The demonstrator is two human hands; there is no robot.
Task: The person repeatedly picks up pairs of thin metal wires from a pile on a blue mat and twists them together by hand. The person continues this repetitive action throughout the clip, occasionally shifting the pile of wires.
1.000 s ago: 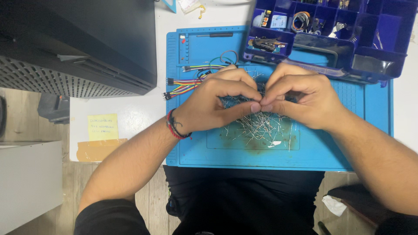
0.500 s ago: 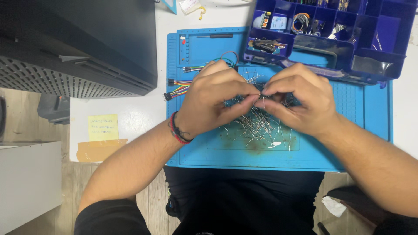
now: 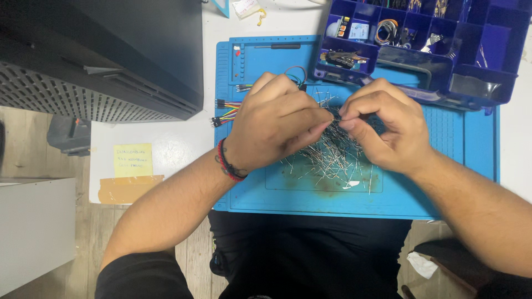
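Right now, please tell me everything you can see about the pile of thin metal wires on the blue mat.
The pile of thin metal wires looks like many fine, silvery, straight leads, loosely tangled and pointing every way. It lies in the shallow middle recess of the blue mat, which shows brownish stains there. A few strands stray toward the near edge. Both hands rest over its upper part: the left hand and right hand pinch some strands where their fingertips meet.

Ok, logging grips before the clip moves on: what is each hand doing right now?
Left hand: fingers pinched shut on thin metal leads from the pile.
Right hand: pinched shut on the same leads, fingertips meeting the left's.
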